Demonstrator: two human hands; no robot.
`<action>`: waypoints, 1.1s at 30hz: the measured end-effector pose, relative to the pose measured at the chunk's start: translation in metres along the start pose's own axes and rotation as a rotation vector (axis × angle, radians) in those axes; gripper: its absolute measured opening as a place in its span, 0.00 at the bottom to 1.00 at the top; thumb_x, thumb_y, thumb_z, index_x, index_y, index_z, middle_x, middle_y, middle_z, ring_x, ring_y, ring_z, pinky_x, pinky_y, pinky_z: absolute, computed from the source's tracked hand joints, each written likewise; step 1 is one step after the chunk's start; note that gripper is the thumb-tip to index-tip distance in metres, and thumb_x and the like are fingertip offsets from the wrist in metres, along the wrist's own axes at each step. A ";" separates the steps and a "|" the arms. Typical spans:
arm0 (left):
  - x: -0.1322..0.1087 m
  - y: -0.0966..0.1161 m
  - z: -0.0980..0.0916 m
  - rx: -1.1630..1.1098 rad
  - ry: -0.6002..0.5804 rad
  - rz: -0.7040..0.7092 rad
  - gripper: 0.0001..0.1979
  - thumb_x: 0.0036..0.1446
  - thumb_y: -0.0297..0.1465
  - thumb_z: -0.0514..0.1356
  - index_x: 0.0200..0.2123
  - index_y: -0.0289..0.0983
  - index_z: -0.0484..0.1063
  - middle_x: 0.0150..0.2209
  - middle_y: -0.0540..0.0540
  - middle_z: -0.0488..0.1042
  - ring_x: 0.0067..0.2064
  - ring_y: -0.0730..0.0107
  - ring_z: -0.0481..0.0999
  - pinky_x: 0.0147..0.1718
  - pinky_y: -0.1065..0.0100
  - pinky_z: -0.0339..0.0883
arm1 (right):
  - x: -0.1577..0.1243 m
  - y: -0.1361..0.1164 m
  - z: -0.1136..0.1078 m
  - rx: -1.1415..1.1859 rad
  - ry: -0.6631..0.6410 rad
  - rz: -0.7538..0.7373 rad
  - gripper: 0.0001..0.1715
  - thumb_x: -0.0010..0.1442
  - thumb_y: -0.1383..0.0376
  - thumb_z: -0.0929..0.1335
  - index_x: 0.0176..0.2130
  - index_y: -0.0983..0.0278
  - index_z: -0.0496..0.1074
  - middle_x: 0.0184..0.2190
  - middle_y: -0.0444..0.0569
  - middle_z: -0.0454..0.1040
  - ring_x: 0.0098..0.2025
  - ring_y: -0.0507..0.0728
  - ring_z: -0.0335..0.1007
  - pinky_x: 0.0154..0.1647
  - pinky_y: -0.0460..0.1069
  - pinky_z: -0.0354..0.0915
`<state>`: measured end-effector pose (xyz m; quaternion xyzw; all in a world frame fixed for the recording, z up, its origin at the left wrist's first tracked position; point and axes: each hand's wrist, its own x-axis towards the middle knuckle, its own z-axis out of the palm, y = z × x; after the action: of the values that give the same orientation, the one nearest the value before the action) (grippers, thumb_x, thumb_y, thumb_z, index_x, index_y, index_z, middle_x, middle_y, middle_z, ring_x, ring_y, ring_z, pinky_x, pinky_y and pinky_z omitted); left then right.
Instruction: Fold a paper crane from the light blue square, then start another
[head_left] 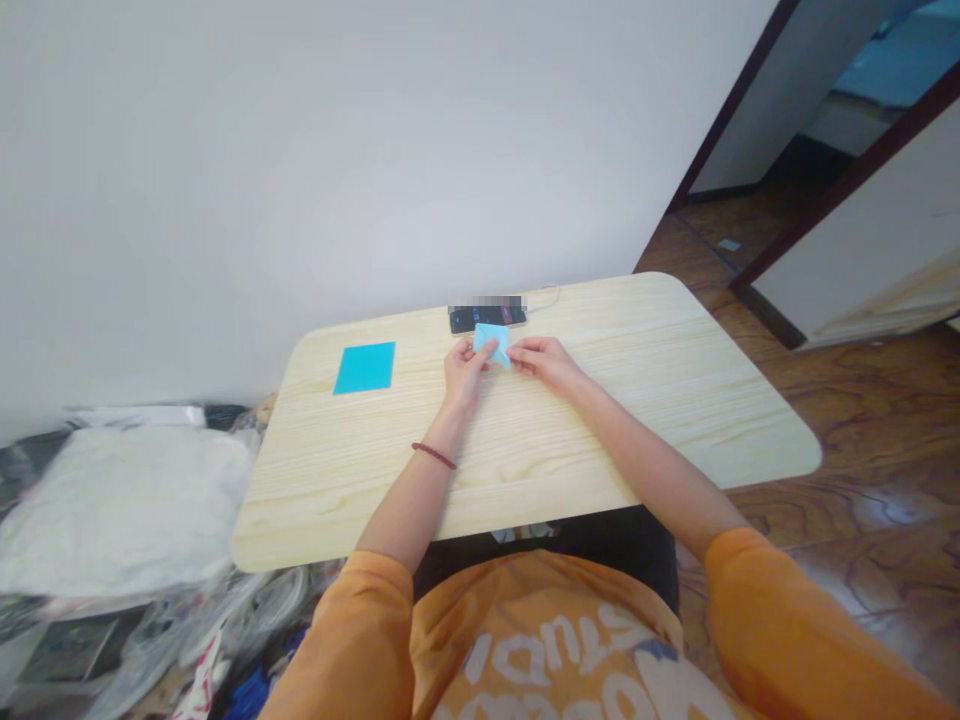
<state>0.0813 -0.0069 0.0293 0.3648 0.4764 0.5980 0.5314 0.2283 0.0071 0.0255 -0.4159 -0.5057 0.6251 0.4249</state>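
Well, both bare hands are working at the far middle of a pale wood-grain table (600,420), pinching a small folded piece of light-blue paper (491,345) between them. The left hand (465,372), with a red beaded bracelet (433,455) on its wrist, grips the paper's near left side, its fingers bunched closely around the fold. The right hand (546,362) comes in from 3 o'clock, its fingers held together and pressed against the paper's right corner. Whether the paper touches the tabletop, I can't tell.

Just beyond the paper, at 12 o'clock, lies a black smartphone (480,319), its far edge blurred, with a white cable (546,298) curving away at its right. A flat square of brighter blue paper (364,368) sits on the table at 9 o'clock from the hands, well apart from them.

The person wears an orange printed sweatshirt (540,640). Off the table at 9 o'clock, a white cushion (120,510) sits among clear plastic bags (187,625), and a patterned brown floor (847,430) spreads out at 3 o'clock toward a dark-framed doorway (757,180) at 1 o'clock.
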 end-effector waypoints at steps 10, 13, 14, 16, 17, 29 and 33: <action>0.003 -0.003 -0.003 0.019 -0.020 0.030 0.16 0.37 0.38 0.69 0.26 0.35 0.70 0.25 0.52 0.74 0.26 0.78 0.70 0.29 0.74 0.62 | 0.001 0.003 -0.003 -0.032 0.000 0.023 0.17 0.41 0.56 0.75 0.24 0.68 0.73 0.16 0.42 0.66 0.18 0.45 0.54 0.19 0.45 0.45; 0.003 -0.002 -0.003 0.008 -0.015 0.012 0.17 0.36 0.38 0.70 0.25 0.35 0.69 0.24 0.51 0.74 0.25 0.78 0.70 0.30 0.74 0.63 | 0.000 0.001 -0.003 -0.028 -0.014 0.019 0.18 0.40 0.56 0.75 0.23 0.68 0.73 0.16 0.42 0.66 0.19 0.45 0.54 0.19 0.45 0.46; 0.003 -0.002 -0.002 0.001 -0.016 0.008 0.17 0.35 0.38 0.70 0.25 0.35 0.69 0.24 0.51 0.74 0.25 0.78 0.70 0.30 0.74 0.63 | -0.001 0.000 -0.002 -0.028 -0.017 0.019 0.18 0.40 0.56 0.75 0.23 0.69 0.73 0.16 0.43 0.66 0.19 0.45 0.54 0.19 0.45 0.46; 0.003 -0.001 -0.002 -0.018 -0.018 0.000 0.18 0.34 0.38 0.71 0.25 0.35 0.70 0.24 0.52 0.74 0.25 0.79 0.70 0.30 0.73 0.63 | -0.002 -0.001 -0.002 -0.032 -0.020 0.023 0.19 0.40 0.55 0.75 0.23 0.69 0.73 0.17 0.43 0.66 0.19 0.45 0.54 0.19 0.45 0.46; 0.003 -0.001 -0.002 -0.026 -0.017 -0.002 0.18 0.34 0.38 0.71 0.26 0.35 0.70 0.24 0.52 0.74 0.24 0.79 0.70 0.30 0.74 0.63 | -0.002 -0.002 -0.001 -0.034 -0.023 0.027 0.20 0.40 0.54 0.75 0.22 0.69 0.73 0.17 0.43 0.66 0.19 0.46 0.54 0.19 0.45 0.46; 0.003 0.001 -0.002 -0.051 -0.008 0.081 0.19 0.33 0.39 0.72 0.27 0.35 0.71 0.27 0.49 0.77 0.27 0.75 0.74 0.31 0.72 0.66 | -0.004 -0.007 0.000 0.001 -0.064 0.069 0.22 0.39 0.52 0.75 0.22 0.69 0.72 0.16 0.43 0.65 0.20 0.45 0.53 0.19 0.45 0.43; 0.002 0.001 -0.002 -0.031 -0.012 0.125 0.17 0.35 0.38 0.71 0.27 0.35 0.71 0.27 0.49 0.76 0.27 0.75 0.73 0.30 0.72 0.65 | -0.004 -0.006 0.000 -0.008 -0.049 0.082 0.21 0.39 0.53 0.75 0.23 0.69 0.73 0.16 0.42 0.64 0.20 0.45 0.54 0.20 0.45 0.44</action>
<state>0.0792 -0.0057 0.0296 0.3893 0.4401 0.6351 0.5015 0.2302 0.0040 0.0318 -0.4223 -0.5012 0.6499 0.3848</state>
